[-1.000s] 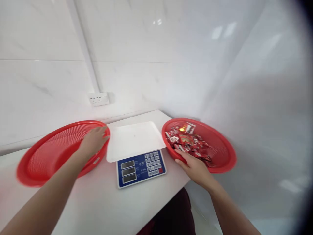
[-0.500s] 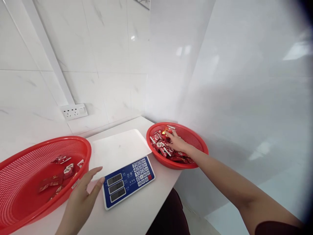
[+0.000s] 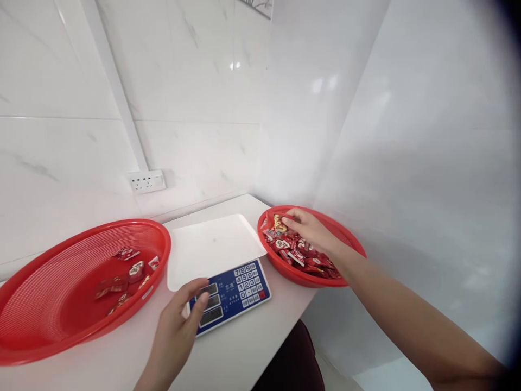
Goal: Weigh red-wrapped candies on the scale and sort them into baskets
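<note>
My right hand reaches into the right red basket, its fingers pinched on a red and gold wrapped candy near the far left rim. Beneath it lies a heap of red wrapped candies with white and dark lettering. My left hand hovers over the left end of a digital scale, thumb and fingers apart with nothing between them. It partly hides the scale's displays. The scale's white weighing plate has nothing on it.
A larger red basket on the left holds several red wrapped candies. Both baskets and the scale stand on a white table against tiled walls. A power socket sits on the wall behind.
My right hand has closed on a red and gold candy and lifted slightly within the basket. My left hand has moved right over the scale's displays. The view has swung a little left.
</note>
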Demonstrator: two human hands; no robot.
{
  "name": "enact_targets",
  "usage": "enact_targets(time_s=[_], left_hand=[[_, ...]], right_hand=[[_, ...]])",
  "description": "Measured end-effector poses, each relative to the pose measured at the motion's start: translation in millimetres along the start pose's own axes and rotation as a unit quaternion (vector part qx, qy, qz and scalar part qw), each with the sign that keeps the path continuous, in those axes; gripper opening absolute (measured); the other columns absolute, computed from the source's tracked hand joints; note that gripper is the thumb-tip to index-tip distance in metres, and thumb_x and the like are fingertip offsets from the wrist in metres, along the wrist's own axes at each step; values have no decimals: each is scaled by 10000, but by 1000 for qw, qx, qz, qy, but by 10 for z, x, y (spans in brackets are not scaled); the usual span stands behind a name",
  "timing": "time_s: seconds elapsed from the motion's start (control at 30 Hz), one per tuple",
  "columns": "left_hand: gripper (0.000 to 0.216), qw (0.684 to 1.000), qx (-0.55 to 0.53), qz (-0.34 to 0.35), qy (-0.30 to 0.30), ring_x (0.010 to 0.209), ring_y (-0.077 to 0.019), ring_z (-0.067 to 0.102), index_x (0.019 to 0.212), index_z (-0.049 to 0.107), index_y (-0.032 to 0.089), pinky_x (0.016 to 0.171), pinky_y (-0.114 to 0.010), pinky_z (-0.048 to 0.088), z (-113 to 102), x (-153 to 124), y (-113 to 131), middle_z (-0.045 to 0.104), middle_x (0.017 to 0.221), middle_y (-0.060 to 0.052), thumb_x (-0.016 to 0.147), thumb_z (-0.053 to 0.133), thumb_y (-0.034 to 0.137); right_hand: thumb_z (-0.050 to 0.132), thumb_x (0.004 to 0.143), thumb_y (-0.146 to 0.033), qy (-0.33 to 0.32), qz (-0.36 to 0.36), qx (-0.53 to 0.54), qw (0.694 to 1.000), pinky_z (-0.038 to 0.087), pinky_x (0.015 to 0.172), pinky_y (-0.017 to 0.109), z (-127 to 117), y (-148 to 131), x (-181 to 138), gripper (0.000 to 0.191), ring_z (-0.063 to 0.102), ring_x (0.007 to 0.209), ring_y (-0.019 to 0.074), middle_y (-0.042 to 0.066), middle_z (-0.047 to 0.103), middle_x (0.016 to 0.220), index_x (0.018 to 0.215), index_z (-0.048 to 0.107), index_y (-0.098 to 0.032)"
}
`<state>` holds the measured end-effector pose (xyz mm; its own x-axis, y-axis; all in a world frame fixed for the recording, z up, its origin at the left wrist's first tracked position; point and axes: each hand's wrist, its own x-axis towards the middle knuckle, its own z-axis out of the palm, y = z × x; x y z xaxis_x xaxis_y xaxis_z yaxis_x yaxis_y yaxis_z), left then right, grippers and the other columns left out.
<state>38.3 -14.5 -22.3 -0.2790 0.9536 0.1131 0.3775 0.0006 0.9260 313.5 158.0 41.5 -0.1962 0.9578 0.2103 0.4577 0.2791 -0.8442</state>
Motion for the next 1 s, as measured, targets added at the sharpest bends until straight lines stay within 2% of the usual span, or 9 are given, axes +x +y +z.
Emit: enact_targets(time_s=[0.13,0.3,0.43,0.6,0.7,0.8,0.87,0.93,1.0], left_hand=[[555,972,-207,10,-111,1118,-254,540,1274,409,251,863,-382,489,247,-13,224,557,1241,-98,783,587,438],[363,948,-310,-9,-77,966,-234,611,1095,518,192,751,-341,512,313,-7,340,620,1132,-94,807,580,404],[360,948,-302,-32,-96,884,-205,628,1073,528,180,739,-329,506,234,-23,327,654,1035,-78,787,610,382],[258,965,-253,-5,-66,775,-160,606,943,566,177,676,-276,485,192,11,241,658,913,-39,817,561,402],[269,969,-238,-19,-64,750,-159,611,915,566,181,658,-265,484,191,73,239,659,846,-21,814,556,429],[390,965,-258,-28,-32,920,-208,617,1092,507,214,750,-320,504,206,136,290,643,1016,-53,804,549,474],[469,965,-259,-14,28,1063,-227,564,1208,427,263,834,-362,490,212,167,313,566,1190,-71,811,529,492],[496,965,-248,1,91,1158,-232,498,1263,376,304,912,-400,450,199,175,301,483,1298,-73,824,505,497],[493,965,-231,7,124,1201,-236,457,1271,372,326,964,-431,408,158,153,260,451,1329,-67,827,506,493]], right_hand=[[591,742,-506,-198,49,277,939,501,683,314,593,-363,-397,353,587,787,150,16,597,874,870,493,-193],[644,697,-526,-301,56,277,911,496,646,292,928,-522,-640,439,570,804,154,22,596,884,963,525,-198],[643,697,-517,-306,16,212,928,462,631,274,941,-511,-598,382,544,674,127,-7,572,719,817,562,-164],[641,725,-416,-288,-49,152,944,466,742,306,954,-485,-618,318,568,810,161,24,618,857,905,588,-159],[655,716,-416,-299,-18,170,939,492,688,296,1009,-476,-617,322,577,772,154,11,608,819,899,579,-163],[667,699,-451,-281,48,243,927,518,610,275,1079,-490,-519,341,592,709,141,8,600,779,848,558,-164],[650,720,-462,-257,69,305,914,533,684,285,1101,-511,-399,343,611,767,139,33,624,870,872,553,-170],[602,766,-475,-265,71,329,904,518,803,320,1073,-506,-249,386,610,901,156,71,618,1039,1012,544,-183],[565,797,-472,-270,54,266,924,482,885,367,978,-431,-79,525,554,1068,192,111,536,1231,1231,443,-203]])
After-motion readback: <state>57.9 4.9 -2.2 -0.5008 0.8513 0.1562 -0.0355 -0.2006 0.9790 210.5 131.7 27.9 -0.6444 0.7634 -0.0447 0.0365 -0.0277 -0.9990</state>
